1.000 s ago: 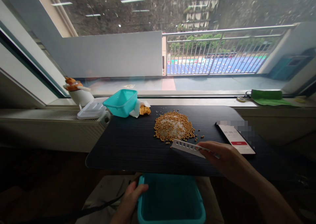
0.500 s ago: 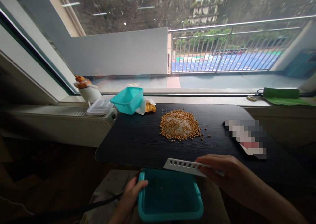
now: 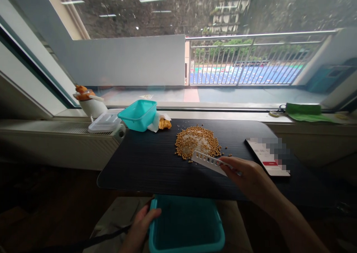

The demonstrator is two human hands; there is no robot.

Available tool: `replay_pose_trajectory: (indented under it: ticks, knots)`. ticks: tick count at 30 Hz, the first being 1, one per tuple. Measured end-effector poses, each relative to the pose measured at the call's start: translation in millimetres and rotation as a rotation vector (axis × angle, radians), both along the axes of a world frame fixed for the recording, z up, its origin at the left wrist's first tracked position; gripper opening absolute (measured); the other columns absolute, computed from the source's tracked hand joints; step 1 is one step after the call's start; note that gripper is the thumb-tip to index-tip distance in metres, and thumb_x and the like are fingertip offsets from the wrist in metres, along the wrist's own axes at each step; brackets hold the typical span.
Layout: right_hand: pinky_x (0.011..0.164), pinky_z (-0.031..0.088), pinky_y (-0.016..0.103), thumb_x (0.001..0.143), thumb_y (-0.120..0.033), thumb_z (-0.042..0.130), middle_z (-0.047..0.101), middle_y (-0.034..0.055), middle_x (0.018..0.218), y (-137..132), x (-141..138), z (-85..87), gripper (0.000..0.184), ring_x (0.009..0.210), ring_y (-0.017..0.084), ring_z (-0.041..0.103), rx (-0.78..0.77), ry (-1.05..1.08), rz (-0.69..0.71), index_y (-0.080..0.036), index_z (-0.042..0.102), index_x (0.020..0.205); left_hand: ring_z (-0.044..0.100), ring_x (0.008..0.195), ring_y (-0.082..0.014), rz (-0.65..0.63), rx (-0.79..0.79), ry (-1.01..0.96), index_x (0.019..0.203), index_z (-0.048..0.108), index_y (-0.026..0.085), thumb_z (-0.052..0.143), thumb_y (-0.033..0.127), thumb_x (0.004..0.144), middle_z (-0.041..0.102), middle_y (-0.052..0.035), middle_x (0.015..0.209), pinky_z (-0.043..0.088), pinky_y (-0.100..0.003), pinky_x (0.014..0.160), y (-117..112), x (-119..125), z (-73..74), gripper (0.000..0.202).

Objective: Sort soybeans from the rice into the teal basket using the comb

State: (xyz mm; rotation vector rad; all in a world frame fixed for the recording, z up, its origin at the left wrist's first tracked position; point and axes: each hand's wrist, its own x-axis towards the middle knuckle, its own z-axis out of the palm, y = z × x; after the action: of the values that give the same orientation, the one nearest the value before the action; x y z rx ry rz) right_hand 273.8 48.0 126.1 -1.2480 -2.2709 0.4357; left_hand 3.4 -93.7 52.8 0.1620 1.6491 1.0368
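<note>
Left of centre, a teal tub (image 3: 139, 116) sits at the far corner of the worktop (image 3: 147, 164). At bottom centre, the left hand (image 3: 144, 220) grips the rim of a teal container (image 3: 185, 248). Mid-frame, a heap of soybeans and white grains (image 3: 193, 139) lies on the worktop. Right of centre, the right hand (image 3: 245, 171) pinches a white slotted scraper (image 3: 206, 164) at the heap's near edge; contact undetermined. Farther right: a smartphone (image 3: 260, 152).

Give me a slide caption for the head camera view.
Right hand holds a white slotted strip by a bean pile; left hand grips the nearer teal box.
</note>
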Motion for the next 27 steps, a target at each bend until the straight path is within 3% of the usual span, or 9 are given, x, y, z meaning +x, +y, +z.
replay_pose_trajectory:
  ticks: [5,15,22,27]
  knots:
    - [0.061,0.053,0.026,0.092,-0.028,0.053,0.078,0.0059,0.096,-2,5,-0.1,0.025,0.079,0.023,0.073,-0.017,-0.011,0.013,-0.02,0.074,0.104,0.072,0.088,-0.0332,-0.059,0.012,-0.032,0.095,0.065,0.017,0.077,0.034,0.064,0.077,-0.0091,0.086,0.055,-0.041,0.078,0,-1,-1.8,0.038]
    - [0.064,0.054,0.027,0.09,-0.026,0.055,0.078,0.0063,0.095,1,-7,-2.6,0.025,0.078,0.023,0.073,-0.067,0.04,0.008,-0.019,0.075,0.105,0.072,0.088,-0.0292,-0.089,0.04,-0.059,0.104,0.061,0.015,0.073,0.034,0.072,0.077,-0.0062,0.086,0.055,-0.036,0.077,-1,-8,-21.4,0.039]
    - [0.063,0.054,0.023,0.091,-0.029,0.056,0.078,0.0053,0.096,-4,-5,-2.4,0.025,0.077,0.02,0.072,-0.153,0.124,0.066,-0.02,0.074,0.105,0.072,0.088,-0.0298,-0.069,0.07,-0.048,0.099,0.064,0.016,0.076,0.036,0.066,0.076,-0.0047,0.084,0.053,-0.034,0.074,-3,-12,-22.2,0.041]
    - [0.065,0.053,0.023,0.091,-0.026,0.056,0.078,0.0044,0.095,-10,-22,-6.8,0.022,0.079,0.018,0.072,-0.181,0.138,0.156,-0.02,0.074,0.102,0.073,0.083,-0.0288,-0.058,0.069,-0.043,0.098,0.064,0.017,0.076,0.036,0.065,0.077,-0.0037,0.08,0.054,-0.034,0.074,-3,-17,-21.5,0.04]
